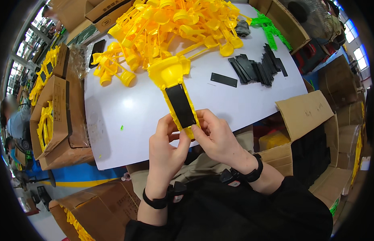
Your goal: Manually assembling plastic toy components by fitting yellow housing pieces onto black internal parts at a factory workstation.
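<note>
A yellow plastic part (167, 74) with a wide scoop-shaped end is held over the near edge of the table. Its scoop points away from me, toward the big pile. A black rectangular strip (181, 104) lies in the part's long frame. My left hand (165, 150) is closed round the near end from the left. From the right, my right hand (219, 138) grips the same end, its thumb by the strip's lower corner. Beyond the scoop rises a heap of yellow plastic parts (175, 24). To the right lie a single black strip (224, 79) and a fanned stack of black strips (257, 69).
Green plastic parts (271, 30) lie at the white table's (126, 120) far right, near a dark roll (243, 29). A phone (97, 52) rests at the far left. Cartons (58, 116) of yellow parts stand left; an open carton (307, 116) stands right.
</note>
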`<state>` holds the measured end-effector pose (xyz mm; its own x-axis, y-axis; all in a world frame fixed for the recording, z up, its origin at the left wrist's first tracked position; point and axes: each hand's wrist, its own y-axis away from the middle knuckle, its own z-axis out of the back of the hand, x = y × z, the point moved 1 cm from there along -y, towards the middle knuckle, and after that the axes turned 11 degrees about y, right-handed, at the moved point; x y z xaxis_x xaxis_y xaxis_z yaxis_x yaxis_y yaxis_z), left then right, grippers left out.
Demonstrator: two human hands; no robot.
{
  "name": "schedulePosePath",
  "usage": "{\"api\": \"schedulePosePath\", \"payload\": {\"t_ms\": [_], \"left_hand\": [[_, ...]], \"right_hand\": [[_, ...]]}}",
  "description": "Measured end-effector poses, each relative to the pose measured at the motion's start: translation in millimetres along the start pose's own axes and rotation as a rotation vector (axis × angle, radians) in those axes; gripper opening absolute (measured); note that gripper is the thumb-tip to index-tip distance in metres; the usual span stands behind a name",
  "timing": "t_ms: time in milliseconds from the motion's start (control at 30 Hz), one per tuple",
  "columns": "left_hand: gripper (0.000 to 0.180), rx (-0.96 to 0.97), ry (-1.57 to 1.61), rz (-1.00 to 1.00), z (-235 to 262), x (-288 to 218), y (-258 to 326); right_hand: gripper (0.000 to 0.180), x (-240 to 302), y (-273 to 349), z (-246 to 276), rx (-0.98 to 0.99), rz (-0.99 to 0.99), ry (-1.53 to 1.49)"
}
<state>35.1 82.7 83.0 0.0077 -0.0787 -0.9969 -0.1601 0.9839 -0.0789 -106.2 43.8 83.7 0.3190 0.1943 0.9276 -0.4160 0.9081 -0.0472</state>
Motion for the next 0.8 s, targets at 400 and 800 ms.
{"api": "schedulePosePath", "payload": {"t_ms": [400, 800], "left_hand": [[0.031, -0.093, 0.007, -0.011, -6, 0, 5], [0.018, -0.186, 0.021, -0.075, -13, 10, 10]], "right_hand": [[0.017, 10, -3, 5, 0.044, 0.052, 0.135], [0.028, 7, -18, 9, -0.042, 0.131, 0.274]]}}
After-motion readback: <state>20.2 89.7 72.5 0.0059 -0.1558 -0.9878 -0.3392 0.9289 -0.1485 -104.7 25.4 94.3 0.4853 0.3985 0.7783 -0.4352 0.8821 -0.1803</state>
